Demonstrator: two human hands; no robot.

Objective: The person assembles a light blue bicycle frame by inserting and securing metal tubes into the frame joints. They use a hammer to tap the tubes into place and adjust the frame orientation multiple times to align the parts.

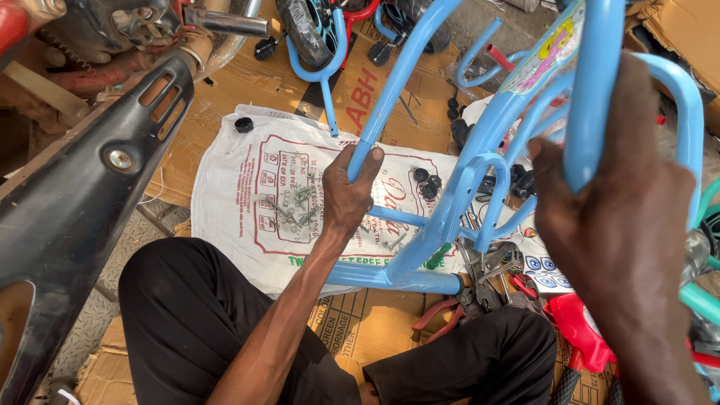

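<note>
Cardboard floor below; left hand point(346, 196) wraps blue frame point(450, 217) low tube, right hand point(615, 217) clasps its upper tube, frame slanting up-right between them

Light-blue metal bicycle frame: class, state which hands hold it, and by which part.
Both hands: left hand grips a slanting light-blue tube; right hand grips an upright tube.

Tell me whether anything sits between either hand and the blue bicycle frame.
Nothing visible does. The left hand is wrapped around a tube of the blue bicycle frame, and the right hand grips another tube, both in direct contact.
</note>
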